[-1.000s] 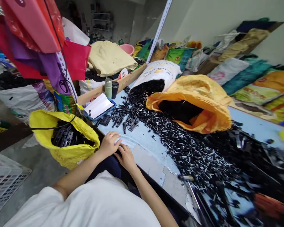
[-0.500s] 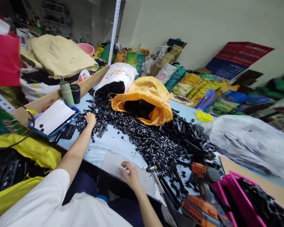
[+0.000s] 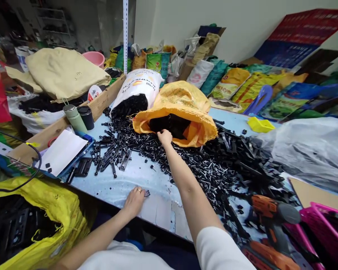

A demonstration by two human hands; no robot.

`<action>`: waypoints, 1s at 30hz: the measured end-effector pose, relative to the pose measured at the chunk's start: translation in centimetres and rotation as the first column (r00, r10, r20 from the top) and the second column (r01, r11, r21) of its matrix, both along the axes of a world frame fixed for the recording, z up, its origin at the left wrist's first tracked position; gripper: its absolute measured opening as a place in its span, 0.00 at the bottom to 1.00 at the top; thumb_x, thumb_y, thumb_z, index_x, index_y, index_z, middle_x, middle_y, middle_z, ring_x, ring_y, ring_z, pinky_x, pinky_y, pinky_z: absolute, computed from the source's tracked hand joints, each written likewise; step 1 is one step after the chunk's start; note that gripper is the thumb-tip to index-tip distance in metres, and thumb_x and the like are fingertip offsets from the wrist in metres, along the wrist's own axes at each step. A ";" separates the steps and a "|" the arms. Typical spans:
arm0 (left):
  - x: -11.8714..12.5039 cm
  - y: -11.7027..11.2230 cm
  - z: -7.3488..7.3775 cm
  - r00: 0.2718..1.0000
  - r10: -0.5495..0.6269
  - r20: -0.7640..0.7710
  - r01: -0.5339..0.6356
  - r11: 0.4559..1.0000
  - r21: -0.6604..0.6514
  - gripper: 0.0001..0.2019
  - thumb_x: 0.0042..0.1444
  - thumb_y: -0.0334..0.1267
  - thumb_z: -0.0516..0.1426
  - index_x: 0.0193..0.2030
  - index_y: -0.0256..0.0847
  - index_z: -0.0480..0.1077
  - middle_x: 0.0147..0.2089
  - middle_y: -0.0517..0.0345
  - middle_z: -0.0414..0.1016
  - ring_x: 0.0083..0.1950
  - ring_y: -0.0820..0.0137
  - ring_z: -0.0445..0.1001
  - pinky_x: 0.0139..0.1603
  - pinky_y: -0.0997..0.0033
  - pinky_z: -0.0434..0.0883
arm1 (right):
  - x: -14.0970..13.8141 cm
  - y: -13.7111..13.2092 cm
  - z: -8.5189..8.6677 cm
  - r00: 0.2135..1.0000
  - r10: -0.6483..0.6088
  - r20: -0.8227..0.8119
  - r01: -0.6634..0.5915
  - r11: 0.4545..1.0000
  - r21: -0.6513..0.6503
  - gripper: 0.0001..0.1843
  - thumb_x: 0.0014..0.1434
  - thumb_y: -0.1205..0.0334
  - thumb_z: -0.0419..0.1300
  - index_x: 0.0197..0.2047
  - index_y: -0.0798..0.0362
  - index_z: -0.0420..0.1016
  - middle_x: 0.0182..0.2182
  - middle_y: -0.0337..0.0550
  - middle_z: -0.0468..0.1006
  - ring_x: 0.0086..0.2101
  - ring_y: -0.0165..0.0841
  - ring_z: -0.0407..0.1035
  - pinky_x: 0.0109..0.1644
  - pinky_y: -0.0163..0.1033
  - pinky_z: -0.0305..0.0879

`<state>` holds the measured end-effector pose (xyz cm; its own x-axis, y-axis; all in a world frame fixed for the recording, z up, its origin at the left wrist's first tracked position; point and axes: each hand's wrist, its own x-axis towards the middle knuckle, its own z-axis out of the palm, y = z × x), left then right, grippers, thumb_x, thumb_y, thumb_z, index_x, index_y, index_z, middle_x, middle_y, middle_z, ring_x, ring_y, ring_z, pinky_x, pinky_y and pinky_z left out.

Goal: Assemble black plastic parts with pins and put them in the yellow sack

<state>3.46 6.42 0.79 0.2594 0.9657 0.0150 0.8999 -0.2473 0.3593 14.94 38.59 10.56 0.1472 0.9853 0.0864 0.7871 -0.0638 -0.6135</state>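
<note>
My left hand (image 3: pixel 135 201) rests low over the near edge of the blue table, fingers closed on a small black plastic part (image 3: pixel 147 193) that sticks out past the fingertips. My right arm stretches forward, and my right hand (image 3: pixel 165 137) is at the front lip of an orange woven sack (image 3: pixel 197 112) lying on its side. Its fingers are curled together; what they hold, if anything, is hidden. Dark contents show inside the sack's mouth. Below it spreads a heap of small black parts and silvery screws (image 3: pixel 197 180). Longer black jointed pieces (image 3: pixel 108 153) lie to the left.
A white sack (image 3: pixel 138 86) of black parts lies behind. At left are a green bottle (image 3: pixel 75 119), a black cup (image 3: pixel 86 117) and a blue tray (image 3: pixel 90 141) with paper. An orange cordless drill (image 3: pixel 266 208) and a pink basket (image 3: pixel 326 225) stand at right.
My left hand has come back from the jointed pieces to the near table edge with a small black part. My right hand has moved from the near edge forward to the orange sack.
</note>
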 end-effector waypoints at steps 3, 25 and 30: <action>-1.7 -0.2 0.3 0.999 0.019 -0.038 -0.019 1.000 -0.021 0.11 0.60 0.32 0.49 0.47 0.42 0.68 0.45 0.46 0.70 0.46 0.60 0.69 0.44 0.60 0.70 | 3.6 -4.1 -1.0 0.983 0.015 -0.183 -0.012 1.000 0.020 0.21 0.56 0.55 0.53 0.48 0.60 0.73 0.39 0.51 0.77 0.40 0.35 0.72 0.46 0.40 0.66; -1.6 -1.4 0.2 0.974 -0.051 0.220 0.050 0.999 0.009 0.18 0.63 0.37 0.46 0.58 0.39 0.63 0.51 0.45 0.69 0.54 0.61 0.67 0.55 0.59 0.66 | 5.4 -31.3 -6.6 0.856 0.384 0.346 -0.277 0.906 -0.319 0.20 0.52 0.62 0.57 0.48 0.59 0.66 0.42 0.55 0.72 0.42 0.42 0.68 0.44 0.42 0.63; -0.2 -1.7 2.3 0.863 -0.031 0.504 0.030 0.999 0.011 0.20 0.64 0.40 0.46 0.61 0.40 0.62 0.48 0.48 0.71 0.49 0.64 0.70 0.51 0.65 0.69 | 5.4 -32.5 -5.5 0.899 0.419 -0.127 -0.438 0.866 -0.241 0.30 0.58 0.57 0.53 0.63 0.53 0.53 0.35 0.43 0.74 0.32 0.33 0.70 0.39 0.37 0.65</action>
<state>3.27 4.68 3.12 0.2451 0.9572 0.1541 0.5883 -0.2732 0.7611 20.32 6.08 5.06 -0.2981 0.9388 -0.1727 0.7302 0.1078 -0.6747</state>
